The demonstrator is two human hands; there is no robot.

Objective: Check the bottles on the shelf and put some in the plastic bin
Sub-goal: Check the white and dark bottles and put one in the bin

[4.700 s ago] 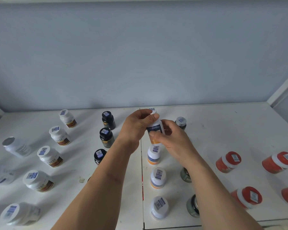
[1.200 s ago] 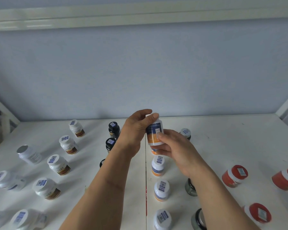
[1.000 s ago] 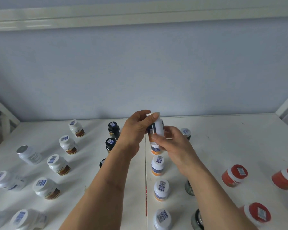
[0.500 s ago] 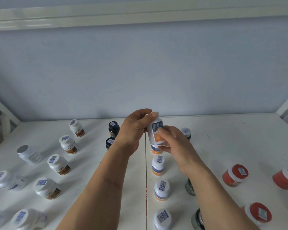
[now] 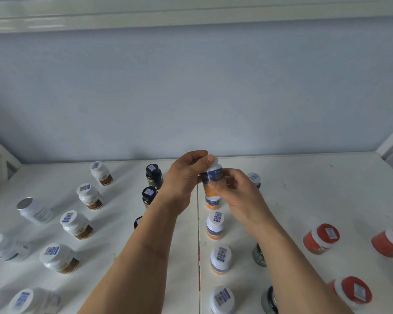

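Note:
Both my hands hold one white bottle with a blue and orange label (image 5: 210,180) upright above the white shelf (image 5: 315,189). My left hand (image 5: 184,180) grips its cap and upper part with fingers and thumb. My right hand (image 5: 236,193) pinches its label from the right side. Below it a column of alike white and orange bottles (image 5: 214,225) stands on the shelf. No plastic bin is in view.
White bottles with brown labels (image 5: 87,196) stand at the left, black bottles (image 5: 153,175) beside my left wrist. Red-lidded jars (image 5: 321,237) sit at the right, dark glass jars (image 5: 259,254) under my right forearm. A blue wall closes the back.
The bottle has been turned in my fingers, showing different sides of its label. Both hands stay on it at the same height above the shelf.

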